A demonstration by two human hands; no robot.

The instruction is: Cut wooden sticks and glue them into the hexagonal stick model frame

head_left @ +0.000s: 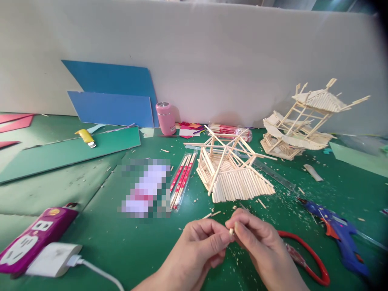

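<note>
Low in the middle of the head view, my left hand (200, 242) and my right hand (257, 238) meet over the green table (91, 190). Both are closed in a pinch on one small piece of wooden stick (231, 231) whose pale end shows between the fingertips. Just beyond them stands a small house frame of wooden sticks (230, 169) with a slatted roof side facing me. Wood chips lie scattered around it.
A larger stick model (303, 121) stands at back right. Red-handled scissors (306, 254) and a blue glue gun (339, 234) lie at right. Packs of chopsticks (182, 180), a pink cup (165, 118), blue boards (112, 101), a yellow knife (86, 137) and a purple power strip (33, 238) sit left.
</note>
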